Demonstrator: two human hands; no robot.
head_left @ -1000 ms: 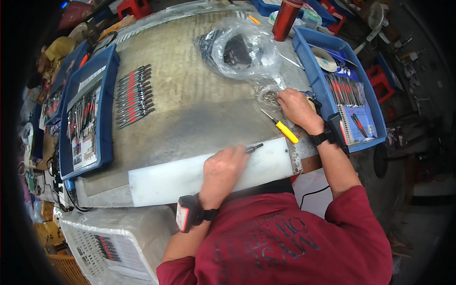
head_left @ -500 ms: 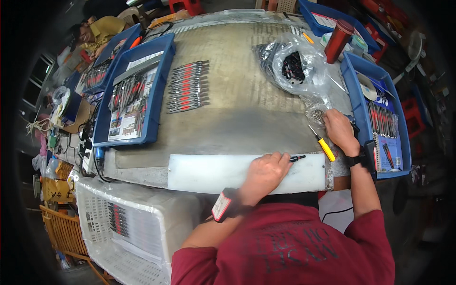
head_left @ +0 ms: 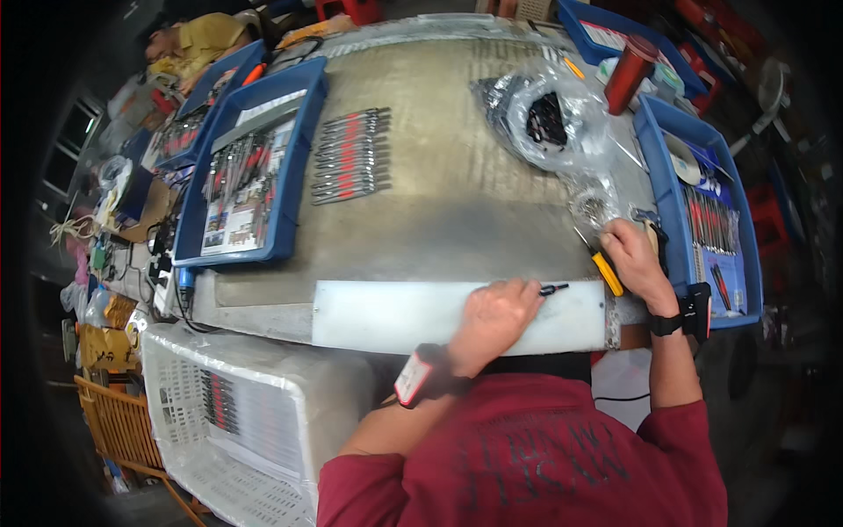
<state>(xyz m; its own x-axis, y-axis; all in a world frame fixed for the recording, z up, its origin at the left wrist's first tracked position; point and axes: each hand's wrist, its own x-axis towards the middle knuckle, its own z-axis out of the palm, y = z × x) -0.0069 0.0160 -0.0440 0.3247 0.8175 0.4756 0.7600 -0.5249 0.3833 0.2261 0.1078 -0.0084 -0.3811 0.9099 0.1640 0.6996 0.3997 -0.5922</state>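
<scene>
My left hand (head_left: 499, 318) rests over the white board (head_left: 395, 312) at the table's near edge. Its fingers are closed around a slim black pen-like piece (head_left: 554, 289), whose dark tip sticks out to the right. Just beyond the board's right end is my right hand (head_left: 634, 259), with its fingers curled together; whatever they may pinch is too small to make out. A yellow-handled screwdriver (head_left: 607, 273) lies on the table beside that hand. Farther on sits a small clear bag of tiny metal parts (head_left: 593, 207), close to my right fingertips.
Blue trays of red-and-black pens stand left (head_left: 296, 176) and right (head_left: 746, 211). A row of similar pens (head_left: 349, 158) lies on the table. Behind are a plastic bag of black parts (head_left: 546, 123) and a red cylinder (head_left: 630, 75). A white crate (head_left: 255, 373) sits at lower left.
My right hand has drawn back toward me from the bag of metal parts. My left hand keeps its hold on the black piece. The co-worker at far left has bent lower.
</scene>
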